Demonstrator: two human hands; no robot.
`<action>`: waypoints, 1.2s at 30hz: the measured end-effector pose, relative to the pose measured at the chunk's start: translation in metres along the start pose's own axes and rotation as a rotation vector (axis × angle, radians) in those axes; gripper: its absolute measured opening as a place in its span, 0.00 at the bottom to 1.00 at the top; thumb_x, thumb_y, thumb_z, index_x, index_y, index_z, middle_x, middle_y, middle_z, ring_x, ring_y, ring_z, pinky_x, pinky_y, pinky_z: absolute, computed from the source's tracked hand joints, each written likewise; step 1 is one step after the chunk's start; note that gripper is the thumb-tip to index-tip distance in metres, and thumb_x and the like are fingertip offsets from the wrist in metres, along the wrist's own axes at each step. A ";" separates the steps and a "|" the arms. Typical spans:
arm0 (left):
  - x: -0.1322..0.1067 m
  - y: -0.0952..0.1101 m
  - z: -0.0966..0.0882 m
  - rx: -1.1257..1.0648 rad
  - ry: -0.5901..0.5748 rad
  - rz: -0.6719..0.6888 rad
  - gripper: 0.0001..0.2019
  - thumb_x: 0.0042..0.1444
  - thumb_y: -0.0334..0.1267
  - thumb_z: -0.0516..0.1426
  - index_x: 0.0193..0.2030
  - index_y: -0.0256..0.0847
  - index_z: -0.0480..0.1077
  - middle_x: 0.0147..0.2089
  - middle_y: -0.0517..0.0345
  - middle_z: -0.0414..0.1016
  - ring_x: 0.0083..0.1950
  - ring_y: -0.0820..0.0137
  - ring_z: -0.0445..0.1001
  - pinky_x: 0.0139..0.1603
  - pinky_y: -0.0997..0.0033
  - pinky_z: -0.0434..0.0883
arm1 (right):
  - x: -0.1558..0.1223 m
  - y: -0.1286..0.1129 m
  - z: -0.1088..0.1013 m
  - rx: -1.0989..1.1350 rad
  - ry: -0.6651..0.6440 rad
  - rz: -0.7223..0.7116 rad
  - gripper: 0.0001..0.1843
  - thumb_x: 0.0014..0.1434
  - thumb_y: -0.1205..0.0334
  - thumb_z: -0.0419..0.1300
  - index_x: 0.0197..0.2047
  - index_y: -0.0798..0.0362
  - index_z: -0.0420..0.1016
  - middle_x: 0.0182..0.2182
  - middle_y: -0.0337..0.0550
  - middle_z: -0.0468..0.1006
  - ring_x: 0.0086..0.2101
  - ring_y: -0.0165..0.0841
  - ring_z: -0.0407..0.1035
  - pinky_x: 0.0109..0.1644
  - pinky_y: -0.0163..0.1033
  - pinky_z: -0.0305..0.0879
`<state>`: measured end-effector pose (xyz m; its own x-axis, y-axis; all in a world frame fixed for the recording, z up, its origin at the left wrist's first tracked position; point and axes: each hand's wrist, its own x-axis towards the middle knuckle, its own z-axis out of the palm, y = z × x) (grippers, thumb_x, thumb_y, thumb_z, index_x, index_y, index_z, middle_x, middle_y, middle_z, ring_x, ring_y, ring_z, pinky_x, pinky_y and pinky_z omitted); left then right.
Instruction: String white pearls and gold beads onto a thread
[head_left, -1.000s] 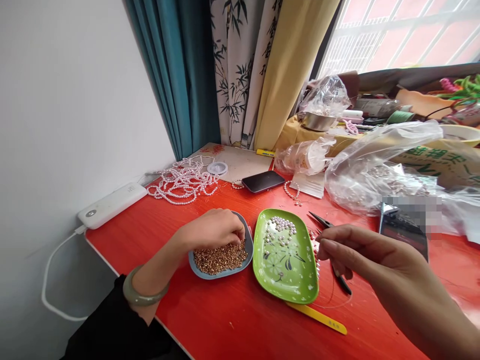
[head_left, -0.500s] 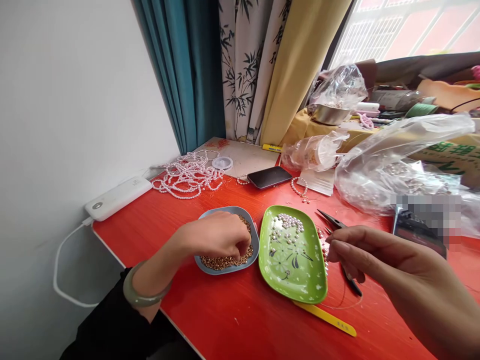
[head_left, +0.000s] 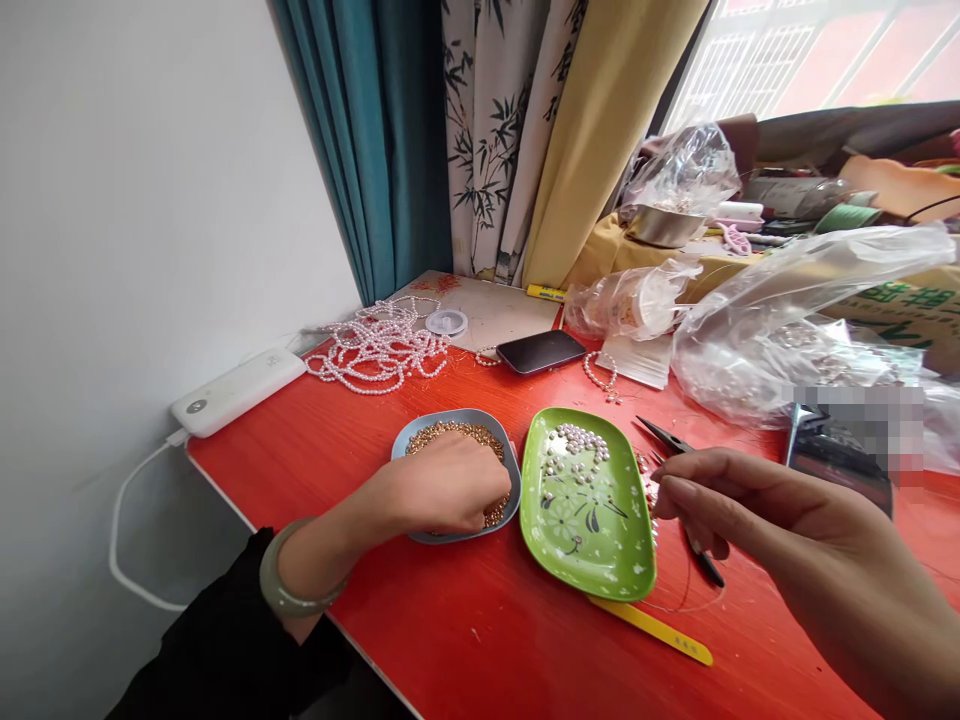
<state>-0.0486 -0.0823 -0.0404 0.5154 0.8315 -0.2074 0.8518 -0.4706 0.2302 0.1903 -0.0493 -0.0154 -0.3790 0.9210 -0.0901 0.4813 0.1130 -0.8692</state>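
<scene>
My left hand point(head_left: 448, 482), a jade-coloured bangle on its wrist, reaches into a blue-grey dish point(head_left: 513, 478) of small gold beads point(head_left: 450, 432). Its fingers are curled together and point down; the tips are hidden, so what they pinch does not show. To the right, my right hand point(head_left: 739, 510) is raised with thumb and forefinger pressed together on a thin thread point(head_left: 688, 580), which loops down to the table. Between the hands lies a green floral tray point(head_left: 555, 550) with white pearl beads point(head_left: 581, 442). Black-handled pliers point(head_left: 660, 434) lie partly behind my right hand.
Yellow tweezers point(head_left: 660, 632) poke out from under the green tray. Farther back are pearl strands point(head_left: 382, 345), a phone point(head_left: 541, 352), a beaded bracelet point(head_left: 600, 372) and plastic bags point(head_left: 757, 360). A white power bank point(head_left: 240, 390) lies at the left edge.
My left hand has shifted slightly right and toward me in the dish, uncovering gold beads at the far side. My right hand has stayed nearly still, still pinching.
</scene>
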 end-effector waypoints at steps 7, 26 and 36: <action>0.002 -0.024 -0.015 -0.306 0.008 0.015 0.04 0.44 0.30 0.56 0.25 0.37 0.72 0.29 0.56 0.75 0.31 0.70 0.70 0.29 0.71 0.60 | 0.000 -0.007 0.003 0.056 -0.019 -0.025 0.12 0.49 0.50 0.62 0.30 0.50 0.76 0.18 0.36 0.71 0.21 0.29 0.65 0.28 0.33 0.65; 0.013 0.023 -0.004 -1.726 0.285 -0.071 0.09 0.39 0.38 0.66 0.25 0.35 0.74 0.22 0.62 0.70 0.16 0.85 0.50 0.15 0.79 0.42 | -0.032 -0.031 0.028 0.097 -0.092 -0.073 0.10 0.53 0.59 0.55 0.22 0.52 0.70 0.18 0.36 0.67 0.20 0.26 0.58 0.21 0.30 0.53; 0.011 0.025 -0.004 -1.615 0.322 -0.073 0.09 0.39 0.37 0.67 0.25 0.36 0.74 0.23 0.62 0.69 0.19 0.83 0.54 0.15 0.80 0.47 | -0.032 -0.030 0.034 0.121 -0.054 -0.063 0.11 0.53 0.59 0.55 0.22 0.52 0.70 0.17 0.35 0.67 0.20 0.26 0.59 0.21 0.30 0.54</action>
<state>-0.0215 -0.0836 -0.0332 0.2658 0.9571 -0.1151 -0.2076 0.1735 0.9627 0.1611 -0.0944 -0.0030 -0.4494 0.8915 -0.0569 0.3573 0.1211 -0.9261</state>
